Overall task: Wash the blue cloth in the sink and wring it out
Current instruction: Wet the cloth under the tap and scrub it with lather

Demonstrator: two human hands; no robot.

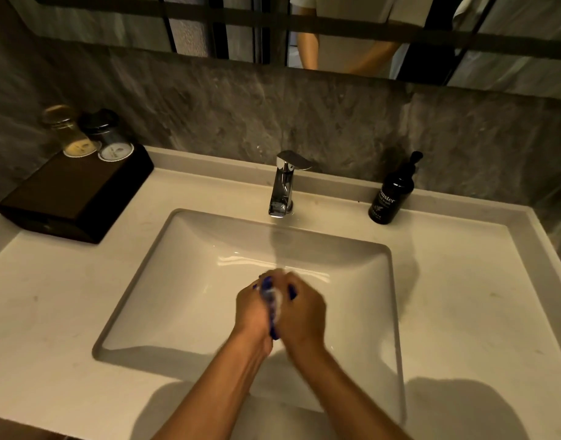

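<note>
Both hands bunch the blue cloth over the sink basin.

The pale surface (pixel 463 296) carries the white sink (pixel 190 281); behind the sink stands the chrome tap (pixel 284 185), water running down, a dark box (pixel 76 195) behind-left of the sink, a black pump bottle (pixel 392 192) behind-right. Over the sink's middle, left hand (pixel 252 308) and right hand (pixel 303 312) curl tight round the blue cloth (pixel 269 296), pressed between them, motion-blurred.
</note>
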